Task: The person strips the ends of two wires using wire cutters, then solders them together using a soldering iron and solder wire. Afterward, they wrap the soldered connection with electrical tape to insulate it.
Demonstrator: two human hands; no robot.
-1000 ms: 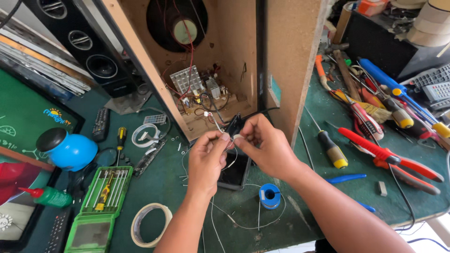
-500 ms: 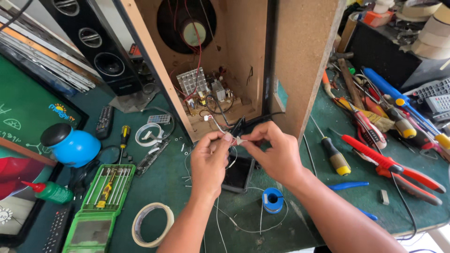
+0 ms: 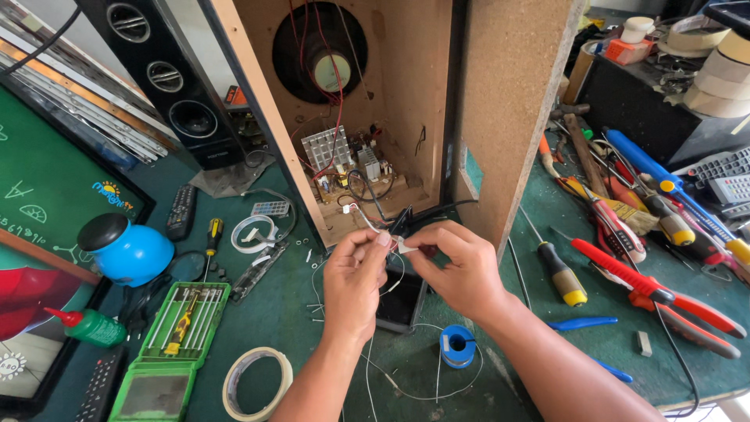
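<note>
Your left hand (image 3: 355, 273) and right hand (image 3: 461, 270) meet just in front of the open speaker cabinet (image 3: 367, 101), both pinching 1 thin white wire (image 3: 361, 215) between thumb and fingertips. The wire runs back from your fingers to the circuit board (image 3: 351, 160) on the cabinet floor. Judgement: keep both pinches close to the join, and keep slack toward the board so nothing pulls at it. The wire is fine and pale, with its bare end hidden by your fingers. A blue solder spool (image 3: 457, 345) lies on the green bench (image 3: 289, 305) near your right wrist.
</note>
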